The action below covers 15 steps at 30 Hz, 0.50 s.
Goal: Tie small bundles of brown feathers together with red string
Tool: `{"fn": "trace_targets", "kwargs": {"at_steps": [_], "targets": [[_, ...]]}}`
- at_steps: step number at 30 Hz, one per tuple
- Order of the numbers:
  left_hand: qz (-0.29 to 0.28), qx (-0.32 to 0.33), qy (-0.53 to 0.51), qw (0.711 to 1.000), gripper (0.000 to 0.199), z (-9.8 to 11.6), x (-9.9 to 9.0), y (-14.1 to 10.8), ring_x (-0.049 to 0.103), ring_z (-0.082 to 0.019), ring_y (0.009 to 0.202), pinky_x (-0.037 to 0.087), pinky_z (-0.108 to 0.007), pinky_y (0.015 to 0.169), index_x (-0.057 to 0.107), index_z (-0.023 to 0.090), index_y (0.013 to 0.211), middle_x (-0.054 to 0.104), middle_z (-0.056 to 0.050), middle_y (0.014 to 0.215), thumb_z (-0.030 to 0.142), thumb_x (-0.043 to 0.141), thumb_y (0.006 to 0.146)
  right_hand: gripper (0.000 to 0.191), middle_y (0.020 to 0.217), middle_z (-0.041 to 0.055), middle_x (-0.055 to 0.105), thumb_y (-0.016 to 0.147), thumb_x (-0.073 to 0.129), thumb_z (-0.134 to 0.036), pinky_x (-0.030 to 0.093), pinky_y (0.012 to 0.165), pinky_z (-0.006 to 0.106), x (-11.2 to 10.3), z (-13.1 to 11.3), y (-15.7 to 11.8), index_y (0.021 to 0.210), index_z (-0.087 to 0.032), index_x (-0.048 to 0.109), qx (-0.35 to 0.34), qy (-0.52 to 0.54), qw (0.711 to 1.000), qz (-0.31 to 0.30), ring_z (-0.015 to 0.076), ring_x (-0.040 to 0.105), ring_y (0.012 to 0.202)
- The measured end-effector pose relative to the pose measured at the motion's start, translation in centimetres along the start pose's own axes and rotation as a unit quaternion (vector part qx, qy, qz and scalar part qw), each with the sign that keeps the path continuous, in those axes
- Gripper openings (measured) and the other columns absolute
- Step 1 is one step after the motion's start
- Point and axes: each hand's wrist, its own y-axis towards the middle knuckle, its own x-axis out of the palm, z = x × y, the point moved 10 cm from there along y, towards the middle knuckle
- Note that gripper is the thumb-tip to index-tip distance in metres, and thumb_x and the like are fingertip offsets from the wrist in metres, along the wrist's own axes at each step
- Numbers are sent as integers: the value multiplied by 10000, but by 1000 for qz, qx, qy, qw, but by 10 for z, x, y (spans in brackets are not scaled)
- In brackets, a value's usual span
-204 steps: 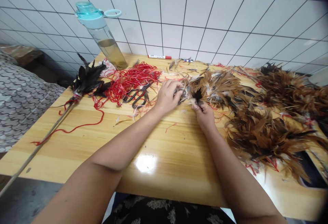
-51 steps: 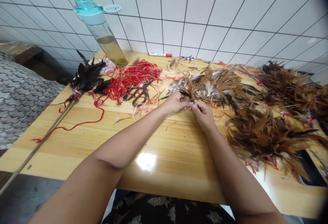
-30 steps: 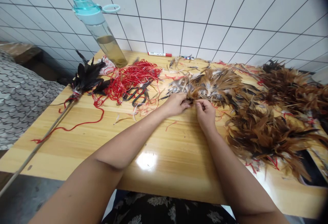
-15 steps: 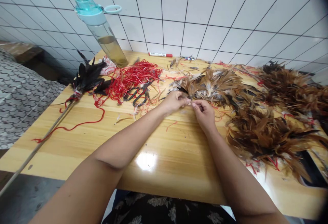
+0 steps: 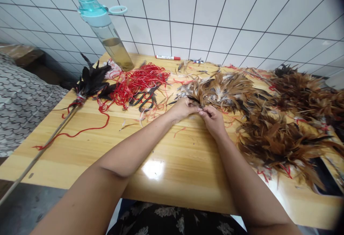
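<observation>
My left hand (image 5: pixel 186 108) and my right hand (image 5: pixel 213 118) meet at the near edge of a pile of light brown feathers (image 5: pixel 224 89). The left fingers are closed around the base of some dark-tipped feathers (image 5: pixel 194 99). Thumb and fingers of the right hand pinch at the same spot, touching the left fingertips; what lies between them is too small to make out. Left of my hands are black scissors (image 5: pixel 146 101) beside a tangle of red string (image 5: pixel 139 80).
A bottle (image 5: pixel 115 46) stands at the back left, near a marker (image 5: pixel 168 57). Black feathers (image 5: pixel 90 80) are tied to a long stick (image 5: pixel 51 140) on the left. Darker brown feather bundles (image 5: pixel 276 138) lie at right, partly over a black flat object (image 5: pixel 326 177).
My right hand has shifted slightly left and its fingers have closed in against the left fingertips. My left hand has stayed nearly in place.
</observation>
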Motion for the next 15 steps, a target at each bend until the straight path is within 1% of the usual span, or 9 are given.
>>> {"fn": "trace_targets", "kwargs": {"at_steps": [3, 5, 9, 12, 15], "targets": [[-19, -11, 6, 1000, 360, -1, 4, -3, 550, -81, 582, 424, -220, 594, 651, 103, 742, 641, -8, 653, 291, 862, 517, 238, 611, -16, 438, 800, 563, -293, 362, 604, 284, 1, -1, 1, 583, -207, 520, -29, -1, 1000, -3, 145, 440, 617], [-27, -7, 8, 1000, 403, 0, 6, -5, 514, -64, 538, 377, -199, 534, 644, 107, 777, 610, 10, 620, 309, 872, 513, 258, 630, -7, 459, 822, 545, -288, 372, 623, 288, 3, 1, 1, 579, -207, 518, -38, 2, 999, -7, 150, 459, 641], [-55, -1, 16, 998, 435, -1, 9, -4, 509, -58, 541, 357, -187, 520, 634, 108, 803, 596, 15, 623, 373, 862, 543, 261, 661, 1, 499, 855, 523, -292, 389, 654, 292, 3, 1, 1, 607, -210, 534, -58, 21, 998, -12, 155, 480, 671], [-63, 7, 37, 997, 427, -2, 9, -1, 474, -49, 514, 337, -189, 507, 639, 100, 799, 587, 16, 604, 367, 859, 549, 275, 646, -3, 494, 869, 512, -309, 391, 651, 292, 3, -1, 0, 610, -216, 522, -68, 21, 997, -16, 154, 469, 657], [-67, 15, 39, 997, 419, 0, 11, 0, 482, -58, 527, 342, -202, 522, 645, 95, 793, 606, 2, 625, 359, 856, 547, 288, 652, 1, 504, 879, 491, -337, 393, 647, 294, 6, -1, 0, 618, -219, 513, -62, 5, 998, -24, 158, 472, 659]]}}
